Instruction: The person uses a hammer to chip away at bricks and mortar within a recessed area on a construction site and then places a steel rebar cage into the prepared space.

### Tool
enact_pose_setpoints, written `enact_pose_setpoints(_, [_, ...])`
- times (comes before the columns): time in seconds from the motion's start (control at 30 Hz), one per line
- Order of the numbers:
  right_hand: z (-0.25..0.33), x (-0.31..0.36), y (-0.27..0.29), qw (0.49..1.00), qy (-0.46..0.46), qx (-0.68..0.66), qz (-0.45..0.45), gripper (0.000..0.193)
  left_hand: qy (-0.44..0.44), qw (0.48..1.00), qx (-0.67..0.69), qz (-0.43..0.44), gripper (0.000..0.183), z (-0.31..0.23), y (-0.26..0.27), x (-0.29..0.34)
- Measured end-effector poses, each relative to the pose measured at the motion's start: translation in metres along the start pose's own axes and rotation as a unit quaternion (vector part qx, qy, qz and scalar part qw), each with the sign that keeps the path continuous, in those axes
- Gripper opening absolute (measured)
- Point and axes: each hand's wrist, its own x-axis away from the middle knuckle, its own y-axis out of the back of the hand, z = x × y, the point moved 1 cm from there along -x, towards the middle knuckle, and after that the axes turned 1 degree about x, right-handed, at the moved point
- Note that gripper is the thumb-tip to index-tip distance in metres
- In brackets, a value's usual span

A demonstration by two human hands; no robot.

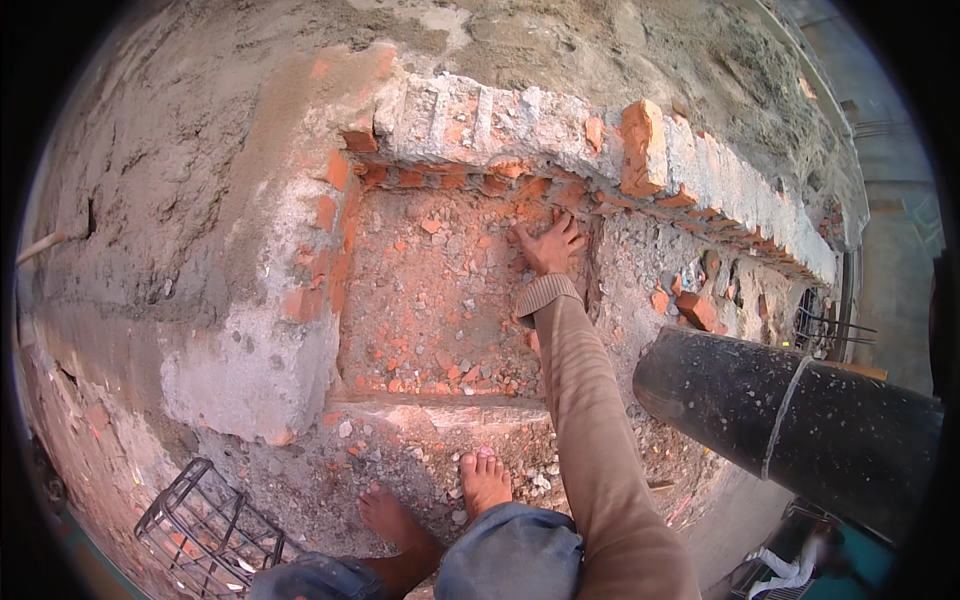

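My right hand (550, 246) reaches palm down into a square recess enclosed by brickwork, its fingers spread apart. It is over the rubble (430, 290) of broken red brick and grey bits, close to the far brick wall (480, 120). No held thing shows in it, though whether the fingertips press on the rubble is hard to tell. A long brown sleeve (590, 400) with a ribbed cuff covers that arm. My left hand is out of view.
One upright brick (642, 148) stands on the far wall. At right lie a large black pipe (780, 410) and a loose brick piece (696, 310). A steel rebar cage (215, 525) pokes up at lower left, near my bare feet (485, 482). Another person (790, 570) appears far below at lower right.
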Motion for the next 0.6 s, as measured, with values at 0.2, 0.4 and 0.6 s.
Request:
enact_pose_setpoints(0.2, [0.048, 0.032, -0.042, 0.998, 0.057, -0.025, 0.004, 0.097, -0.007, 0.995, -0.038, -0.095, 0.053, -0.010, -0.018, -0.026])
enact_pose_setpoints(0.4, [0.057, 0.040, -0.036, 0.977, 0.201, 0.016, -0.075, 0.064, -0.004, 0.995, -0.073, -0.074, 0.055, -0.013, -0.023, -0.039])
enact_pose_setpoints(0.6, [0.002, 0.039, -0.037, 0.954, 0.269, 0.104, -0.079, 0.041, -0.046, 0.996, -0.057, -0.055, 0.058, -0.007, -0.017, -0.042])
